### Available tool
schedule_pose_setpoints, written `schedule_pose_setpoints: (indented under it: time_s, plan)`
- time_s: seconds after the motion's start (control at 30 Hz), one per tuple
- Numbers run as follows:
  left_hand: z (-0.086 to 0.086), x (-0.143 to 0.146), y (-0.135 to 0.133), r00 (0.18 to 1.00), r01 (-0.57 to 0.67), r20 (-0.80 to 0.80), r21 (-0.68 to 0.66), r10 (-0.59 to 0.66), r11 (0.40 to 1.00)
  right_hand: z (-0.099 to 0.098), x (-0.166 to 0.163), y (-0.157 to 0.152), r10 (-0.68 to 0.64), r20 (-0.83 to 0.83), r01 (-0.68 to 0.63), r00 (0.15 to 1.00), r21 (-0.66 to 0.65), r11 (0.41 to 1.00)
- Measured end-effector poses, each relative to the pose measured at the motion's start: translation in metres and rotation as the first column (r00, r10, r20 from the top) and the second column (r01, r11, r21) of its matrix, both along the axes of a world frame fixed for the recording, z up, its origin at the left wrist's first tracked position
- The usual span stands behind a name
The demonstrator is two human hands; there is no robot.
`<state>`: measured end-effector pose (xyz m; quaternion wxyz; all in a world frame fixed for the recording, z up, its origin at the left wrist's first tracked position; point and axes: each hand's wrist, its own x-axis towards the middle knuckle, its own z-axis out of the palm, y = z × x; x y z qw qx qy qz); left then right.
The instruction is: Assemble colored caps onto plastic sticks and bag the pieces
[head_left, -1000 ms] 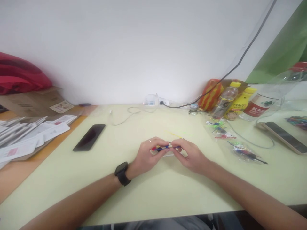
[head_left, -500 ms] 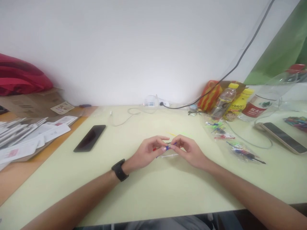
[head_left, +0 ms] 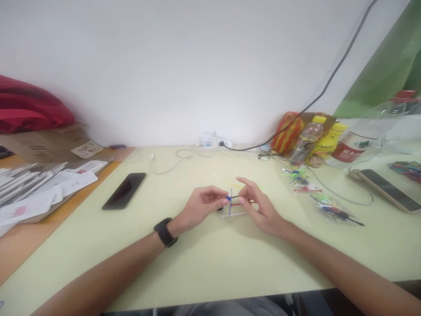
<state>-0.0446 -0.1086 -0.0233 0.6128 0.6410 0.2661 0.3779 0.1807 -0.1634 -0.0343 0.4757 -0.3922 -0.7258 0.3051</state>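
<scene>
My left hand [head_left: 208, 202], with a black watch on its wrist, pinches a small blue plastic piece [head_left: 229, 198] between thumb and index finger. A thin blue bar runs across at this piece. From it a thin black rod [head_left: 234, 197] reaches to my right hand [head_left: 258, 206], whose thumb and a curled finger close on the rod's other end. The right index finger is raised away. Below the fingers lie a red stick [head_left: 237, 204] and a white stick [head_left: 226, 215] on the table. Behind the right hand is a yellow stick [head_left: 235, 185], partly hidden.
A black phone [head_left: 124, 191] lies to the left, near stacked white envelopes [head_left: 49, 193] and a cardboard box [head_left: 49, 142]. On the right are small plastic bags of coloured parts [head_left: 332, 208], bottles [head_left: 325, 145], glasses [head_left: 269, 156] and another phone [head_left: 391, 188]. A cable hangs along the wall.
My hands have drawn slightly apart. The right index finger has lifted off, and the blue piece, black rod and red stick show more clearly between the hands.
</scene>
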Motion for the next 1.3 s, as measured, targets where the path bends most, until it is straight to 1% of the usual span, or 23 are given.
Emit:
schedule_pose_setpoints:
  time_s: [0.07,0.1,0.2,0.23,0.27,0.37,0.43,0.5,0.57,0.63,0.73,0.8,1.0,1.17,1.3]
  plan:
    - [0.0,0.0,0.0,1.0,-0.002,0.013,-0.007,0.002,1.0,-0.003,0.001,0.001,0.003,-0.019,-0.003,1.0,-0.004,1.0]
    - [-0.001,0.0,0.001,1.0,-0.007,0.02,-0.012,0.007,1.0,-0.003,0.002,0.002,0.008,-0.008,-0.008,1.0,-0.034,0.999]
    - [-0.002,0.0,0.002,0.999,-0.024,0.027,-0.027,0.025,0.999,0.0,0.007,0.004,0.032,0.04,-0.024,0.999,-0.181,0.983]
    - [-0.002,0.0,0.002,0.999,-0.026,0.025,-0.027,0.027,0.999,0.002,0.008,0.004,0.031,0.041,-0.023,0.999,-0.2,0.979]
    - [-0.003,0.0,0.002,0.999,-0.025,0.022,-0.026,0.025,0.999,0.004,0.008,0.003,0.021,0.031,-0.015,0.999,-0.192,0.981]
    - [-0.002,0.0,0.001,1.0,-0.006,0.022,-0.02,0.007,1.0,0.007,0.006,0.001,-0.004,-0.027,0.002,1.0,-0.092,0.996]
    - [-0.002,0.0,0.0,1.0,0.0,0.02,-0.02,0.0,1.0,0.007,0.003,0.0,-0.009,-0.058,0.005,0.998,-0.073,0.997]
    - [-0.002,0.0,0.0,1.0,0.0,0.017,-0.023,0.0,1.0,0.005,0.004,0.001,0.033,-0.041,-0.037,0.999,-0.121,0.992]
    - [-0.003,-0.001,0.0,1.0,-0.005,0.014,-0.029,0.006,1.0,0.005,0.006,0.004,0.107,-0.016,-0.108,0.994,-0.209,0.972]
    - [-0.003,-0.001,0.001,1.0,-0.014,0.013,-0.032,0.014,0.999,0.005,0.009,0.006,0.142,-0.01,-0.14,0.99,-0.242,0.96]
    - [-0.004,-0.001,0.002,1.0,-0.016,0.011,-0.02,0.017,1.0,0.008,0.01,0.007,0.07,-0.012,-0.071,0.997,-0.185,0.98]
    - [-0.004,-0.001,0.002,1.0,-0.009,0.01,-0.011,0.01,1.0,0.01,0.008,0.006,0.043,-0.028,-0.048,0.999,-0.178,0.983]
    - [-0.004,0.001,-0.003,1.0,0.023,-0.012,-0.023,-0.023,0.999,0.009,0.0,0.0,0.088,-0.104,-0.105,0.991,-0.169,0.98]
    - [-0.005,0.002,-0.007,0.997,0.071,-0.013,-0.04,-0.072,0.997,0.009,0.0,0.0,0.091,-0.068,-0.101,0.993,-0.164,0.981]
    - [-0.003,0.001,-0.009,0.995,0.089,-0.034,-0.024,-0.09,0.996,0.008,0.0,0.001,0.078,-0.064,-0.086,0.995,-0.14,0.986]
